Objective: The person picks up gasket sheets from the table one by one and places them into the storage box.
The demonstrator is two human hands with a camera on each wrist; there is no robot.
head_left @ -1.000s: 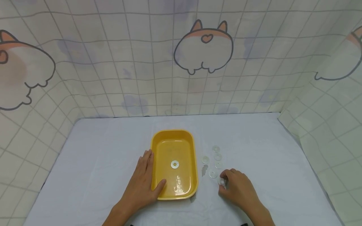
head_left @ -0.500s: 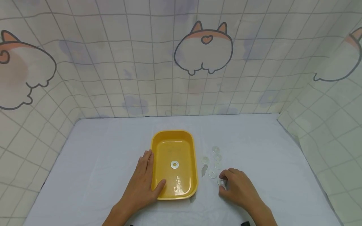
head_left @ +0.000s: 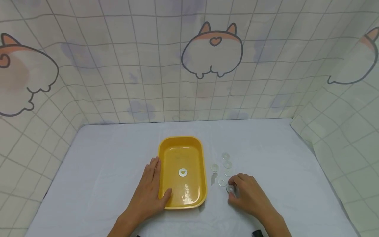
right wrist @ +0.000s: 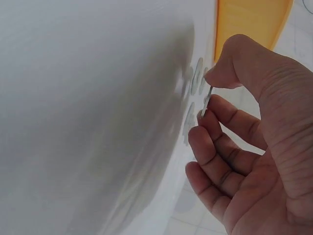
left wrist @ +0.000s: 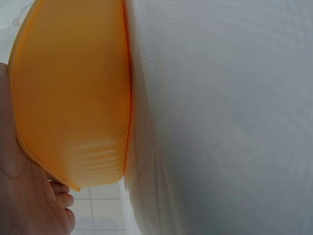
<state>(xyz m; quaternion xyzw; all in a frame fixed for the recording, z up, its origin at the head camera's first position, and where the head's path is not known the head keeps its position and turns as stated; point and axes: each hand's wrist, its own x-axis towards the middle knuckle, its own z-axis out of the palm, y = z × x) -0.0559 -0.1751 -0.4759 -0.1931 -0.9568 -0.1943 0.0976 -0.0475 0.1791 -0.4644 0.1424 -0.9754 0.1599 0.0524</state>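
My left hand [head_left: 150, 191] lies along the left side of a yellow tray [head_left: 181, 210], fingers straight on its rim and thumb over the near left corner. In the left wrist view the tray's outer wall [left wrist: 73, 98] stands on the cloth. Inside the tray lies one washer [head_left: 183, 172]. My right hand [head_left: 248, 193] pinches a flat, pale washer [right wrist: 207, 103] between thumb and fingertips, seen edge-on in the right wrist view and lifted off the cloth. Left of that hand, several similar washers [head_left: 222, 182] lie flat on the cloth.
A white cloth [head_left: 284, 158] covers the table. Beside the tray's right wall is a small grey mark [head_left: 214, 178]. A curtain [head_left: 142, 65] with a grid and cartoon animals hangs behind the table and along both sides.
My right hand has risen slightly, and the washer at its fingertips has shifted a little up and left with it. My left hand and the tray stay in place.
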